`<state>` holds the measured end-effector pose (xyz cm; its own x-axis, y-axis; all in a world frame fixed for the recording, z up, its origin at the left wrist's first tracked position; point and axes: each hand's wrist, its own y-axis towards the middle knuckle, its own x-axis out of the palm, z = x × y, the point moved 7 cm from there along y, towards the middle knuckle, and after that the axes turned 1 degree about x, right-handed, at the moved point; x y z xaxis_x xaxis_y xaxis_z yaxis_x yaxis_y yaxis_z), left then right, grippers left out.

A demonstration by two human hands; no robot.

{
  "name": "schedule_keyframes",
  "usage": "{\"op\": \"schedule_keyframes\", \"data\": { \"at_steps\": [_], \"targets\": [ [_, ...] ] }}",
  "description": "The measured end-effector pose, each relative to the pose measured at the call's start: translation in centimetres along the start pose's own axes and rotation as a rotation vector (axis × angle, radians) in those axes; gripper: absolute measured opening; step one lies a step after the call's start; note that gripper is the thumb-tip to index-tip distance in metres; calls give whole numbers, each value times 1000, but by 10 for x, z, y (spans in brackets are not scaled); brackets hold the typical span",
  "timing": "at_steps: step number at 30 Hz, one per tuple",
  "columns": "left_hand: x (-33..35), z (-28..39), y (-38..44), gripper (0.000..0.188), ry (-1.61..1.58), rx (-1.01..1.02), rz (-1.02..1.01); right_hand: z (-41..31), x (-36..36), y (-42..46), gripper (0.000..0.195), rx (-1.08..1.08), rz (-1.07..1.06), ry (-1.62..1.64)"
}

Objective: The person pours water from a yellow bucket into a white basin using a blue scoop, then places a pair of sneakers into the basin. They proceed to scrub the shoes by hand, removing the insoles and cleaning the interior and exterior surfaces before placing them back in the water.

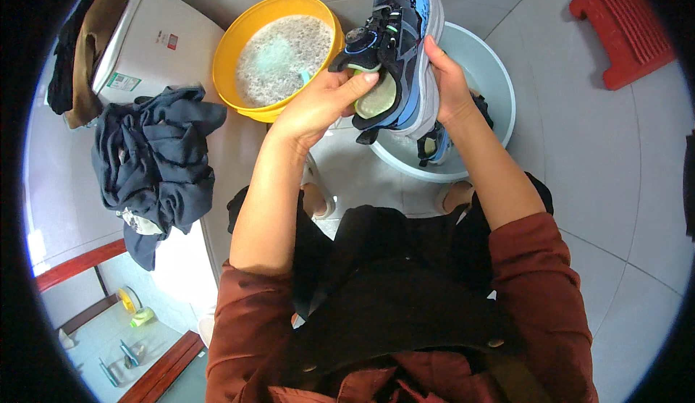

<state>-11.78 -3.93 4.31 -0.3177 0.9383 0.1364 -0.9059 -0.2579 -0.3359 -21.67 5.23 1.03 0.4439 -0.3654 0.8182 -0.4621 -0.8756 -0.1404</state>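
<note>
A blue and black sneaker (404,50) with a pale sole is held up between my hands, toe pointing away from me. My left hand (331,90) grips it at the collar and tongue, the thumb by the light green insole (376,98). Along the sole's right side my right hand (448,80) holds on. Below it stands a pale blue basin (506,85), where a second sneaker (436,145) lies partly hidden by my right hand and forearm. Left of the held shoe is a yellow bucket (222,71) of foamy water (277,61).
A white appliance (163,33) stands at left, with dark clothing (163,158) heaped beside it and brown cloth (92,50) on top. A red plastic stool (624,33) sits at the upper right on grey floor tiles (586,131). Wood-framed glass (163,365) is at lower left.
</note>
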Motion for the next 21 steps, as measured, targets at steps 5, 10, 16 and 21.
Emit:
{"op": "schedule_keyframes", "data": {
  "at_steps": [5,10,16,21],
  "targets": [
    [-6,-5,15,28,289,79,209,10,-10,2,44,11,110,-15],
    [-10,7,21,25,595,394,341,13,-19,4,44,-14,194,-43],
    [-8,-11,23,26,207,173,257,5,-14,0,47,-10,211,-62],
    [0,-1,11,30,27,29,-85,-1,-24,6,45,0,123,8]
  ]
}}
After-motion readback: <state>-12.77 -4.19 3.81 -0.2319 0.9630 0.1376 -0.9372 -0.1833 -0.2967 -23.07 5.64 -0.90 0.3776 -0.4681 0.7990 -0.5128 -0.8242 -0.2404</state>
